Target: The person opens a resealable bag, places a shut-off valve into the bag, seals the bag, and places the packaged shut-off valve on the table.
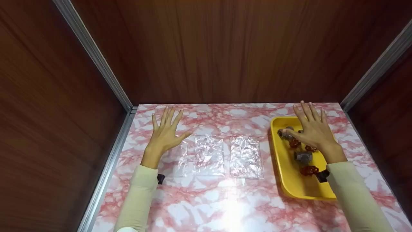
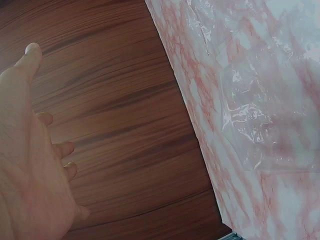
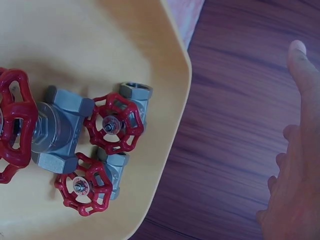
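Note:
My left hand (image 1: 165,135) is held with fingers spread and straight above the left part of the table, partly covering the leftmost clear plastic bag (image 1: 179,161). Beside it lie a middle plastic bag (image 1: 209,156) and a right plastic bag (image 1: 246,158), flat in a row. Over the yellow tray (image 1: 286,183) my right hand (image 1: 315,133) is spread too, holding nothing. Inside the tray are 3 metal gate valves with red handwheels; the largest valve (image 3: 57,130) shows beside two smaller ones, an upper valve (image 3: 117,120) and a lower valve (image 3: 90,182). The hand hides part of them in the head view.
The table (image 1: 199,206) has a pink and white marbled top. Dark wood panels (image 1: 209,51) stand at the back and both sides, joined by metal corner rails (image 1: 99,64). A bright glare lies on the table's front middle.

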`<state>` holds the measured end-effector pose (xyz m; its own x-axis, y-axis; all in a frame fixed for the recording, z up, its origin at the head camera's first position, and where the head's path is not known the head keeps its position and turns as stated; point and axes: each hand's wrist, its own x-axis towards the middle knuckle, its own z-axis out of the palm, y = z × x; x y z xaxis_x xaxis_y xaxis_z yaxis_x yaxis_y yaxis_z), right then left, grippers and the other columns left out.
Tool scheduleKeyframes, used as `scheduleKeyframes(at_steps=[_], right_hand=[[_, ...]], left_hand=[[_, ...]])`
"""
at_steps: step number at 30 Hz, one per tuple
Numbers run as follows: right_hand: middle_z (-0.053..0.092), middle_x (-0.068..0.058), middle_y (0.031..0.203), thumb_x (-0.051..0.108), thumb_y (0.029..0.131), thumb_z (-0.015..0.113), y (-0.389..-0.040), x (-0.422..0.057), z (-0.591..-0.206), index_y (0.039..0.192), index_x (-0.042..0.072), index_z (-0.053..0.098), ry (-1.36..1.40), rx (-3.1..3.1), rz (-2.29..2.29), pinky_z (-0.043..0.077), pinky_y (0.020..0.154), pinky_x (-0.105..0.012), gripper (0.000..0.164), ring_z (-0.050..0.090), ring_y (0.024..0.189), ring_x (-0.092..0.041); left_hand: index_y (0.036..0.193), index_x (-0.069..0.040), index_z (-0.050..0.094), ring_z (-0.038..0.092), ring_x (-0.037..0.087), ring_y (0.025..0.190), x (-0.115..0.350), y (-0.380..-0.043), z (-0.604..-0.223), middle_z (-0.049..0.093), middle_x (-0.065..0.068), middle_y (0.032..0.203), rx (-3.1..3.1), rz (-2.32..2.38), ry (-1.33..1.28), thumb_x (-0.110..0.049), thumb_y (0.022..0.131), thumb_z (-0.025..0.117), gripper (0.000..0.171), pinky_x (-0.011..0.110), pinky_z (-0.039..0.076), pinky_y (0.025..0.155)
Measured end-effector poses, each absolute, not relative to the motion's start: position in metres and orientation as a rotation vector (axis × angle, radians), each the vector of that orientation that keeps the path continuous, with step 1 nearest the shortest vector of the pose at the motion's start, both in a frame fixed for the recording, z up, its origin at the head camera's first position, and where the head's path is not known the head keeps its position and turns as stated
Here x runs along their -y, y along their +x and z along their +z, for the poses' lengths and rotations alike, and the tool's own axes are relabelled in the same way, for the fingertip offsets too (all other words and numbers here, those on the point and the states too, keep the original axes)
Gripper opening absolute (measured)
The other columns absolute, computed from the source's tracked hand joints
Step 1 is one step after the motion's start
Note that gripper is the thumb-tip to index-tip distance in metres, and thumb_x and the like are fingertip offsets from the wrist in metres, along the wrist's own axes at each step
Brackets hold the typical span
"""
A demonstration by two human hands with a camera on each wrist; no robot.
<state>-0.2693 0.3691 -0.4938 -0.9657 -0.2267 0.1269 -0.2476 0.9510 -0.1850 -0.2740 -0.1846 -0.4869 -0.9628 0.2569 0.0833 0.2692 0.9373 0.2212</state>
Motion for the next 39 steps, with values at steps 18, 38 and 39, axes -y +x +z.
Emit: scheduleKeyframes(at_steps=[18, 38, 39], right_hand=[[-0.008, -0.012, 0.18, 0.073, 0.099, 0.055, -0.268, -0.367, -0.496, 0.173, 0.02, 0.002, 0.382, 2.998, 0.309, -0.008, 0.13, -0.07, 0.106, 0.0, 0.166, -0.045], [0.022, -0.023, 0.175, 0.056, 0.1, 0.069, -0.266, -0.357, -0.505, 0.172, 0.017, 0.019, 0.367, 2.93, 0.443, 0.028, 0.118, -0.08, 0.095, 0.027, 0.154, -0.056], [0.024, -0.024, 0.174, 0.053, 0.1, 0.07, -0.266, -0.356, -0.507, 0.171, 0.017, 0.021, 0.369, 2.918, 0.455, 0.029, 0.118, -0.079, 0.094, 0.029, 0.153, -0.056]], left_hand=[[0.173, -0.028, 0.013, -0.007, 0.032, 0.168, 0.182, -0.273, -0.485, 0.004, 0.008, 0.182, 3.023, -0.387, -0.427, -0.078, 0.099, 0.046, 0.095, 0.074, -0.012, 0.127], [0.169, -0.022, 0.03, 0.027, 0.037, 0.162, 0.18, -0.274, -0.492, 0.038, 0.014, 0.171, 2.875, -0.447, -0.497, -0.058, 0.103, 0.06, 0.081, 0.07, 0.024, 0.128], [0.169, -0.021, 0.031, 0.028, 0.037, 0.162, 0.18, -0.274, -0.493, 0.04, 0.014, 0.17, 2.867, -0.447, -0.497, -0.057, 0.104, 0.06, 0.08, 0.07, 0.026, 0.127]])
